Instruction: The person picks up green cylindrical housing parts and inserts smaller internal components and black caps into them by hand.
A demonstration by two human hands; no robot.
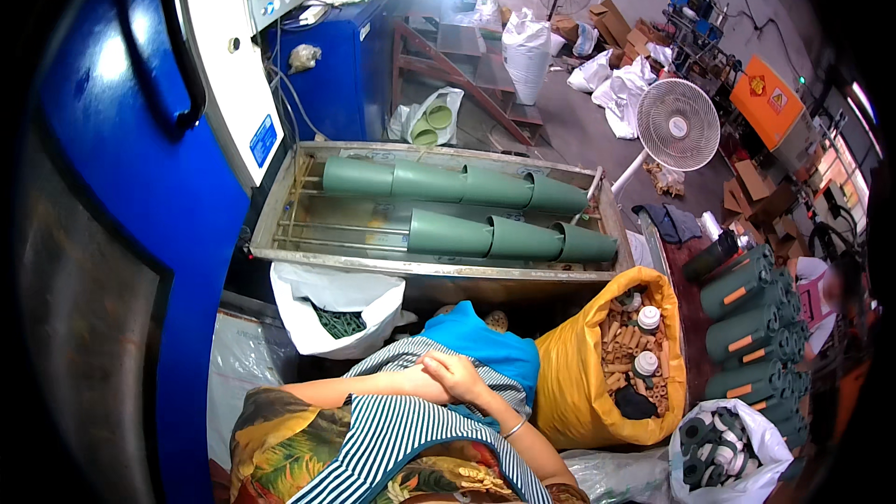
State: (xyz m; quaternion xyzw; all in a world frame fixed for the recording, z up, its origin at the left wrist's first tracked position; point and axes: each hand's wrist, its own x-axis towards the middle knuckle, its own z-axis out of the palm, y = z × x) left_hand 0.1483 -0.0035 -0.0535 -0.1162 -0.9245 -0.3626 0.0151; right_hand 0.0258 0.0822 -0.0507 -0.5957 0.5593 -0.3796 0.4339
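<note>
My right hand (455, 378) lies across my lap, its fingers together and curled over my left wrist. A bangle (514, 427) sits on the right wrist. My left forearm (369, 386) comes in from the left; the left hand is hidden under the right hand and arm. Neither hand touches any of the work items. Ahead of my lap, a long metal trough (448, 271) holds two rows of green tapered plastic tubes (427, 182), set end to end on rods. The far row reaches further left than the near row.
A white sack (289, 303) of thin green pieces stands front left, a yellow sack (565, 369) of orange-brown pieces right. Beyond are a white sack (779, 434) of dark and white parts, stacked green tubes (733, 294), a fan (679, 124) and a person (815, 294). A blue machine (201, 224) borders the left.
</note>
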